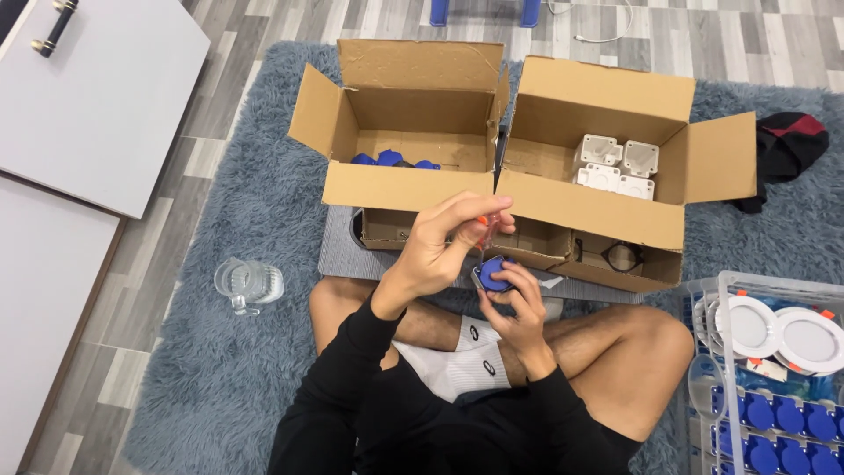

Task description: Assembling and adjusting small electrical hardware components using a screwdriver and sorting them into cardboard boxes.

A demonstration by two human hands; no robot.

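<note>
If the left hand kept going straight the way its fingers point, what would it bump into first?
Probably the front wall of the right cardboard box. The left hand points up and to the right, holding a small orange-handled tool just short of that wall. Depth is hard to judge, so it might pass above it.

Blue round part (494,274) in right hand (519,303), left hand (440,246) perhaps with screwdriver (486,222)

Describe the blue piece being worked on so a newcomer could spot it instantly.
Start at the two open cardboard boxes on the grey rug. Just in front of them, over the crossed legs, the right hand cups a small blue cap while the left hand reaches down to it. It is the only blue piece outside a box or crate.
</note>
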